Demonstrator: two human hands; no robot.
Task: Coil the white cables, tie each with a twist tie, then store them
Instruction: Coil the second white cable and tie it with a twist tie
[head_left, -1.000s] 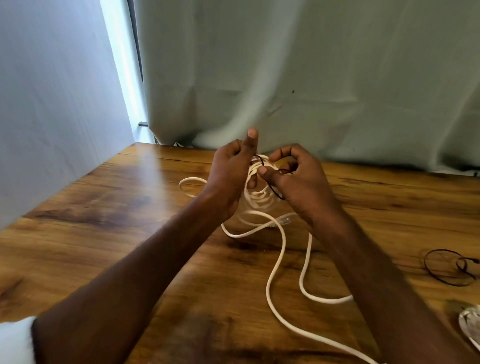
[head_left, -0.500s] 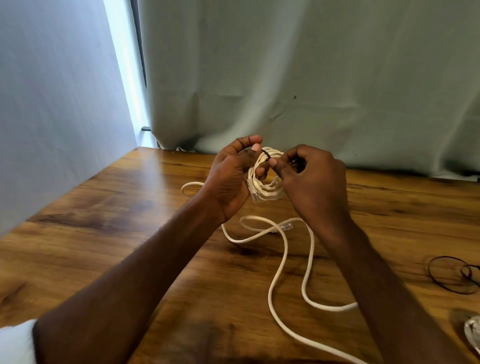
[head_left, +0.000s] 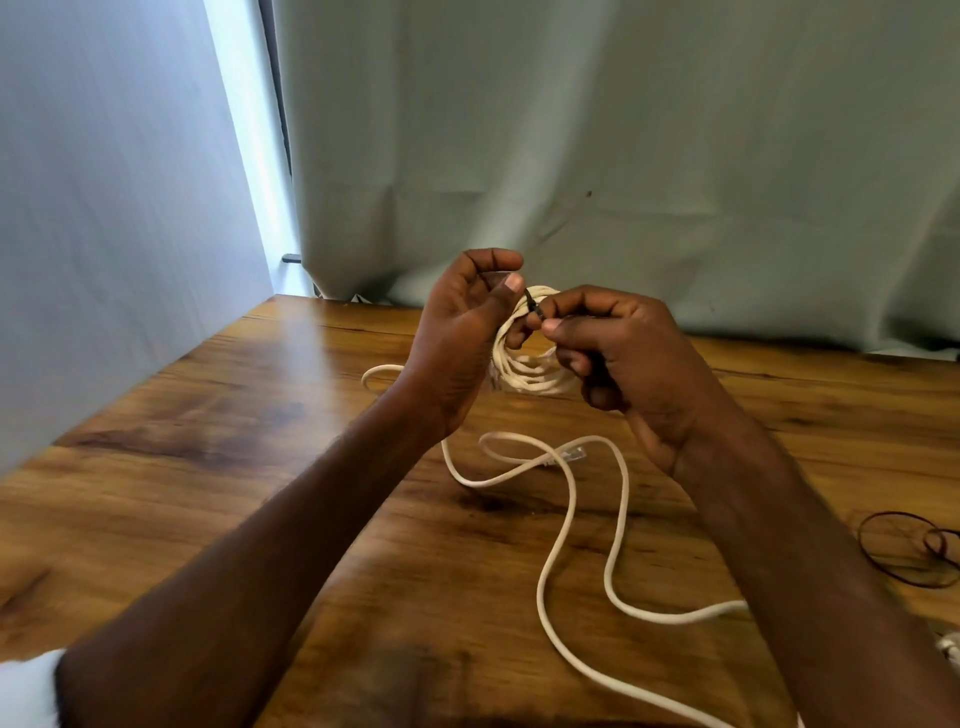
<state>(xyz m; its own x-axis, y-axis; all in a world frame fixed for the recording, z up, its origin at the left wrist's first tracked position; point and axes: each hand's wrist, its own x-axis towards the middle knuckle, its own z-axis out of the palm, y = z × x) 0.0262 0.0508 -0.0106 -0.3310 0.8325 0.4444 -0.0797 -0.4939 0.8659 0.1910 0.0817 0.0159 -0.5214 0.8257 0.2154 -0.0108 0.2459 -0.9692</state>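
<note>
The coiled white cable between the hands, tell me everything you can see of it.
The coiled white cable is an off-white, smooth-looking cord wound into several stacked loops, held upright in the air above the wooden table. The left hand holds its left side; the right hand pinches a dark twist tie at the top of the coil. Part of the coil is hidden behind the fingers. Whether the loose cable lying on the table joins it cannot be told.

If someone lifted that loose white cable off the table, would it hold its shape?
Probably not. The loose white cable lies in soft, wandering curves on the table, so it looks floppy and would likely sag. It seems thin, so likely light. Its clear plug might swing and snag.
</note>
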